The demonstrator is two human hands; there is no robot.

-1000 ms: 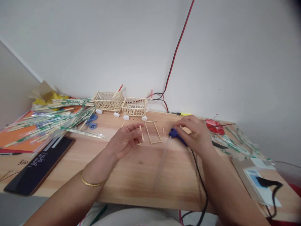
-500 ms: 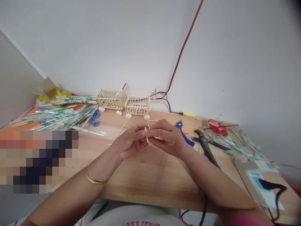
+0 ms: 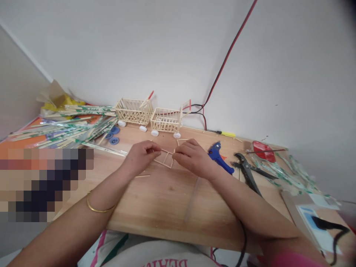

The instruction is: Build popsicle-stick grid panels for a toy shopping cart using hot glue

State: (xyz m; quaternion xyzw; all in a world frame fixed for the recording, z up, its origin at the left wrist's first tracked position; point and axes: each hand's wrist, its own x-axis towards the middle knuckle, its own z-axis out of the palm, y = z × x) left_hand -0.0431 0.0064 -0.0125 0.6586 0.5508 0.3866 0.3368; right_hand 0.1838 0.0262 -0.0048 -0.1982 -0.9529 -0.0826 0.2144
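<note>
1. Frame at centre stage: from the head view we have it over the middle of the table, right between our two hands; whether it touches the wood, we cannot tell.
2. Our left hand is pinched, thumb and fingertips closed on the frame's left part, and that end is hidden from us.
3. Our right hand works the opposite end, fingers curled, tips together on the short end stick.
4. Peeking out from behind our right hand, we spot a second frame, mostly covered; over on the left, a loose stick lies near our wrist.
5. Out on our right flank: the blue glue gun, and just past it the pliers.
6. At the back, two carts, a taller left cart and a right cart, stand side by side on white wheels near the wall.
7. Far left, we see wrapped sticks heaped up, with blue discs just beside them.
</note>
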